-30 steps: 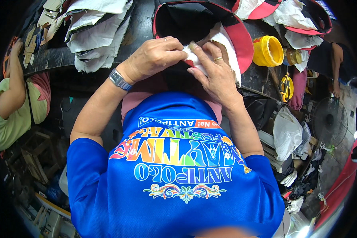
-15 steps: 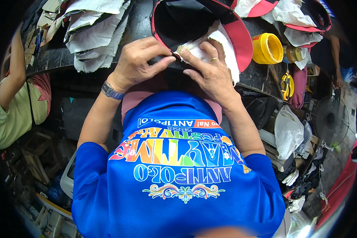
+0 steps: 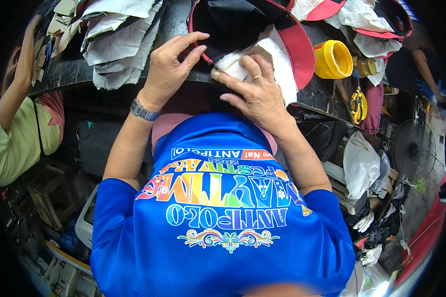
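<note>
A curved red-and-black sewn piece (image 3: 302,54) with a black lining lies at the table's near edge in front of me; I cannot tell what kind of article it is. A white cloth piece (image 3: 277,47) with a frayed edge lies over its near side. My right hand (image 3: 257,91) rests on this cloth, its index finger stretched along the near edge, other fingers bent and the thumb apart. To the left, my left hand (image 3: 171,64) hovers by the black rim, thumb and index finger spread with nothing visible between them.
A stack of white cloth pieces (image 3: 121,47) stands on the dark table at left. On the right are an open yellow jar (image 3: 334,59), yellow-handled scissors (image 3: 358,106) and more red-and-black pieces (image 3: 381,34). A person in light green (image 3: 20,133) is at left; a fan (image 3: 414,148) stands right.
My left hand has lifted away from the rim and its fingers have opened. My right hand has slid slightly left and nearer over the cloth, whose near edge now lies flatter.
</note>
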`<state>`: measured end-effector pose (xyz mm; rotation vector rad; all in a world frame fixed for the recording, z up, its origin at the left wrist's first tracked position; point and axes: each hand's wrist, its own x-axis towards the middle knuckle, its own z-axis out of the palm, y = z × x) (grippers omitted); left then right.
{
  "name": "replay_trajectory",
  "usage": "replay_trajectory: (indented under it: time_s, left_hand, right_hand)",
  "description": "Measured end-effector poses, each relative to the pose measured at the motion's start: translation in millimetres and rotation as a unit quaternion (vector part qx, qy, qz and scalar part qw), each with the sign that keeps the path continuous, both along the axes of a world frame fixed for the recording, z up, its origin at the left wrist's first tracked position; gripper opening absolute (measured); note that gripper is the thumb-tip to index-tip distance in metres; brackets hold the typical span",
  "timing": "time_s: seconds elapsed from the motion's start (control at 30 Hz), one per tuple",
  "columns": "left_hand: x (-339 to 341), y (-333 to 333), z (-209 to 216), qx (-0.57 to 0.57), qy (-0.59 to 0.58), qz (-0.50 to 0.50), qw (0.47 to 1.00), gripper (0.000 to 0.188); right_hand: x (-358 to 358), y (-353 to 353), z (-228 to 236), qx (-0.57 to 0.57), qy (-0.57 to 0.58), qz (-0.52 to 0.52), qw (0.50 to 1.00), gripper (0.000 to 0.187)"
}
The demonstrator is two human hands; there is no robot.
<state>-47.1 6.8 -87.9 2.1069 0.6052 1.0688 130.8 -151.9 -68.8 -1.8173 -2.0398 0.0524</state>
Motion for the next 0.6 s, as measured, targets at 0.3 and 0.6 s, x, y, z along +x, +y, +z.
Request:
replay_trajectory:
  time_s: [0.3,0.6]
  left_hand:
    - [3,2,5,0.015,-0.001,0.001,1.000,0.026]
    - [4,1,5,0.007,0.011,0.008,1.000,0.026]
  right_hand:
    - [30,-15,1,0.087,0.630,0.158,0.756,0.045]
    - [14,-4,-1,0.101,0.128,-0.097,0.982,0.033]
